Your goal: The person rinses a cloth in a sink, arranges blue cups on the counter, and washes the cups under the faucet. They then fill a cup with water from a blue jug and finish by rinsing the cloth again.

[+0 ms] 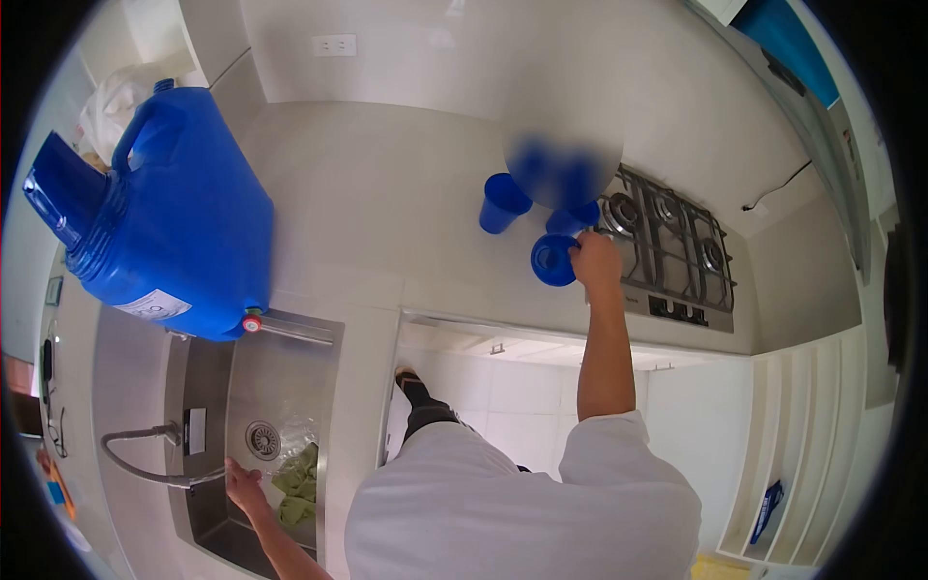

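The right hand (pixel 598 260) pinches a blue cup (pixel 552 262) at two o'clock, seemingly a holding step needing a steady grip, while the half-curled left hand (pixel 246 485) touches the tap (pixel 183 480) at eight, its hold unclear.

Lg blue jug (pixel 198 208) w/ white label (pixel 157 305) at L, gas stove (pixel 688 256) at R, wall outlet (pixel 334 45) btwn.
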The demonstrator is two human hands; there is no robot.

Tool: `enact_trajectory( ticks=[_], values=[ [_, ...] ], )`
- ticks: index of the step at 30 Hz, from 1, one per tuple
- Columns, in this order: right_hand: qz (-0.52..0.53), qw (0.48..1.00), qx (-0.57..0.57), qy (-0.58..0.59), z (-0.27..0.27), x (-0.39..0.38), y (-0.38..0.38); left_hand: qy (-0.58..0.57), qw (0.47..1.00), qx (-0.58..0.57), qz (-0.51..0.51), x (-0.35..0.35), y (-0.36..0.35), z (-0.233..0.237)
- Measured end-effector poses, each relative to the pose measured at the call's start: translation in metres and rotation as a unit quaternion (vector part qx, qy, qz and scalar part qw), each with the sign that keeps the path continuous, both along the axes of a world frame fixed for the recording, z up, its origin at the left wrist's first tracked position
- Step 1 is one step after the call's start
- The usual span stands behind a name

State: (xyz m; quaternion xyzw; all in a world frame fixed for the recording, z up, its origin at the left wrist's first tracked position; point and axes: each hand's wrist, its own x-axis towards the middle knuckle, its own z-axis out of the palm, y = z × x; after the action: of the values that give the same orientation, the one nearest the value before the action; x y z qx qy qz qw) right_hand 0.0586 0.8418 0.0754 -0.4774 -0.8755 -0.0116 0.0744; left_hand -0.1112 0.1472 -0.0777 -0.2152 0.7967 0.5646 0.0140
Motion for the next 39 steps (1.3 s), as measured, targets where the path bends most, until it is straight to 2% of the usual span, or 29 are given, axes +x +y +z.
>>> enact_trajectory(
  ticks=[2, 4, 7, 10, 13, 16, 18, 19, 20, 21, 22, 23, 24, 25, 27, 28, 29, 30, 33, 36, 37, 38, 39],
  values=[
    [-0.007, 1.000, -0.011, 0.008, -0.004, -0.001, 0.013, 0.019, 0.998, 0.048, 0.046, -0.001, -0.004, -0.004],
    [-0.019, 1.000, -0.025, -0.001, -0.002, -0.007, 0.022, 0.014, 0.999, 0.035, 0.031, 0.000, -0.008, -0.004],
    [-0.095, 0.995, 0.023, -0.012, 0.023, -0.023, 0.024, 0.007, 0.999, 0.042, 0.023, 0.002, -0.013, -0.007],
    [-0.049, 0.996, 0.061, 0.040, 0.038, -0.053, 0.045, 0.014, 0.997, 0.069, 0.025, 0.007, -0.012, -0.001],
    [0.112, 0.989, 0.096, 0.032, 0.020, -0.092, 0.090, 0.028, 0.997, 0.070, 0.011, 0.005, -0.008, 0.002],
    [0.179, 0.975, 0.093, -0.090, -0.011, -0.122, 0.131, 0.041, 0.997, 0.070, -0.010, 0.004, -0.017, 0.001],
    [0.213, 0.969, 0.082, -0.096, -0.015, -0.131, 0.137, 0.044, 0.998, 0.051, -0.018, 0.005, -0.026, 0.000],
    [0.223, 0.958, 0.109, -0.143, -0.024, -0.138, 0.148, 0.039, 0.999, 0.031, -0.017, 0.006, -0.030, -0.003],
    [0.260, 0.935, 0.150, -0.189, -0.043, -0.142, 0.175, 0.066, 0.995, 0.070, -0.012, 0.009, -0.031, -0.012],
    [0.289, 0.936, 0.141, -0.141, -0.039, -0.144, 0.170, 0.037, 0.993, 0.107, 0.028, 0.014, -0.028, -0.013],
    [0.316, 0.927, 0.184, -0.085, -0.053, -0.143, 0.193, 0.025, 0.994, 0.100, 0.026, 0.015, -0.028, -0.015],
    [0.260, 0.932, 0.212, -0.135, -0.050, -0.150, 0.200, -0.023, 0.996, 0.079, 0.018, 0.017, -0.020, 0.006],
    [0.247, 0.939, 0.211, -0.111, -0.055, -0.155, 0.220, -0.025, 0.999, 0.026, -0.023, 0.020, -0.019, 0.011],
    [0.245, 0.946, 0.194, -0.085, -0.037, -0.158, 0.214, 0.004, 1.000, 0.000, -0.015, 0.026, -0.017, 0.007],
    [0.210, 0.943, 0.241, -0.095, 0.013, -0.165, 0.166, -0.037, 0.999, 0.009, 0.005, 0.031, -0.016, 0.010],
    [0.199, 0.950, 0.234, -0.061, 0.034, -0.165, 0.151, -0.044, 0.999, 0.015, 0.008, 0.031, -0.014, 0.014],
    [0.195, 0.951, 0.236, -0.044, 0.068, -0.165, 0.104, -0.052, 0.999, 0.003, 0.010, 0.032, -0.012, 0.020],
    [0.206, 0.938, 0.273, -0.048, 0.093, -0.165, 0.069, -0.059, 0.998, -0.008, 0.006, 0.033, -0.010, 0.028],
    [0.321, 0.897, 0.298, 0.064, 0.139, -0.165, 0.019, -0.065, 0.998, -0.022, 0.005, 0.037, -0.012, 0.028],
    [0.397, 0.888, 0.189, 0.137, 0.174, -0.158, -0.090, -0.046, 0.999, -0.024, 0.013, 0.035, -0.006, 0.036],
    [0.453, 0.873, 0.098, 0.153, 0.173, -0.160, -0.119, -0.039, 0.999, -0.027, 0.017, 0.034, -0.003, 0.047],
    [0.504, 0.847, 0.006, 0.167, 0.166, -0.164, -0.147, -0.042, 0.998, -0.035, 0.007, 0.033, -0.001, 0.058],
    [0.597, 0.773, -0.055, 0.206, 0.146, -0.172, -0.173, -0.043, 0.998, -0.043, -0.001, 0.031, 0.000, 0.070]
  ],
)
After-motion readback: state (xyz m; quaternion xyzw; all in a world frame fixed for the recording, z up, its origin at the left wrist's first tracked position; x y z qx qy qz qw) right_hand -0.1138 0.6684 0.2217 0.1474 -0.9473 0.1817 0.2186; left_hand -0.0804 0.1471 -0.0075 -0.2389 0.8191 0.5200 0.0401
